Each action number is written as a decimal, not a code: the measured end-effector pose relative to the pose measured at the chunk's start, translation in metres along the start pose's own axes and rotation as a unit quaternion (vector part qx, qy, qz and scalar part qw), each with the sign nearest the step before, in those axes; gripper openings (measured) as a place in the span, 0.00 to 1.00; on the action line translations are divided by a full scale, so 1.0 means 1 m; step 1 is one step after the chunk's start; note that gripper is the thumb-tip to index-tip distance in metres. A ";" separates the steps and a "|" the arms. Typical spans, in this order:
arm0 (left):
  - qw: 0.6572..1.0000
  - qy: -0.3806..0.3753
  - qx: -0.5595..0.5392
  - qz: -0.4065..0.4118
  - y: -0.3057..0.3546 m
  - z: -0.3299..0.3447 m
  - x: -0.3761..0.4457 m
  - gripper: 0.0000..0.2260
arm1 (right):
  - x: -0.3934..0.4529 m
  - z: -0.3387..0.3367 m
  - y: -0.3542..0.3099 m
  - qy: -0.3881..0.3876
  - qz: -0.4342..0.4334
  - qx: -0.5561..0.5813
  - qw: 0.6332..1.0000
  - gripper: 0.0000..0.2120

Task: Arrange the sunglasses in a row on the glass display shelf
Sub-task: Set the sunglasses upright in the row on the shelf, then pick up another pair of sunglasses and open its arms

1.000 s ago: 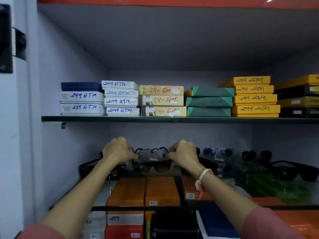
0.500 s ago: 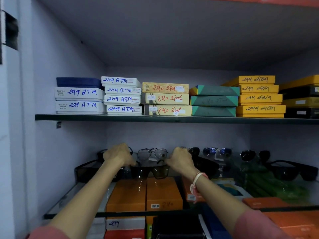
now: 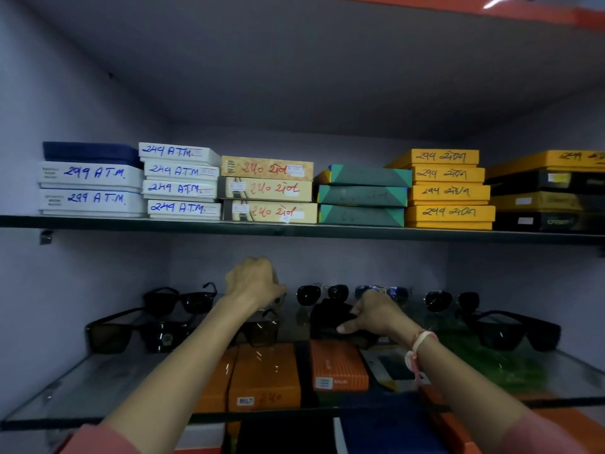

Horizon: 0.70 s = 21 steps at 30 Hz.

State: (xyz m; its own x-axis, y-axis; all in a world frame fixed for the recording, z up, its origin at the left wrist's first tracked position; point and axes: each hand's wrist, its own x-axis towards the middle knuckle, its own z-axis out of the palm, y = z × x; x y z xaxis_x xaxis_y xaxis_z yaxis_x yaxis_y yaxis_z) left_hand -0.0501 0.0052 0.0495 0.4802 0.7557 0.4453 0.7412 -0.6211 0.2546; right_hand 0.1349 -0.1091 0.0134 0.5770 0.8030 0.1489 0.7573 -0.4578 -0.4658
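Note:
Several sunglasses stand in two rows on the glass display shelf. The back row has a black pair, dark aviators, a blue mirrored pair and a dark round pair. In front are a black square pair, a brown-lens pair and a large black pair. My left hand is closed at the back row over the clear-lens glasses, which are mostly hidden. My right hand grips a black pair in the front row.
The upper shelf carries stacks of white, yellow, green and black boxes. Orange boxes and other boxes lie below the glass. White walls close in the left, back and right.
My right hand has let go of the clear-lens glasses and moved right onto a black pair. My left hand has carried the clear-lens glasses toward the back row.

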 end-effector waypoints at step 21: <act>0.973 -0.182 -0.127 0.058 0.037 -0.006 -0.008 0.14 | -0.021 -0.033 0.018 0.147 -0.268 0.056 0.950 0.11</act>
State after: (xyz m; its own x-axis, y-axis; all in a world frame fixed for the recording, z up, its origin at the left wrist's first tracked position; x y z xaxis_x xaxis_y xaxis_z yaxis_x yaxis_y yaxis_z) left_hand -0.0295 -0.0248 0.0606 0.7219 0.6727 0.1622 0.5551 -0.7029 0.4448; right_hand 0.1460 -0.1470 0.0309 0.1902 0.7607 0.6207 0.9387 0.0442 -0.3419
